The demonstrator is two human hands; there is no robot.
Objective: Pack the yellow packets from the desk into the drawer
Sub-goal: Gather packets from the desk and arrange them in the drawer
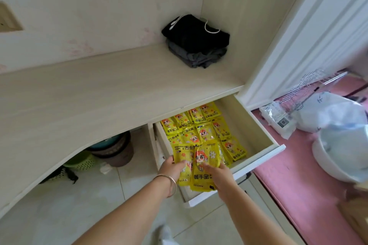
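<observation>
I see both hands over the open drawer (258, 157): left hand (172, 167) and right hand (216, 173) each pinching a packet (205, 165), long axes pointing away, directly above the front row.

Drawer (264, 135): we see it pulled out below the desk (89, 93), right end.
Packets (201, 131): in rows inside the drawer.
Clothes (196, 41): on the desk, back right corner.
Baskets (103, 153): under the desk, left of the drawer.
</observation>
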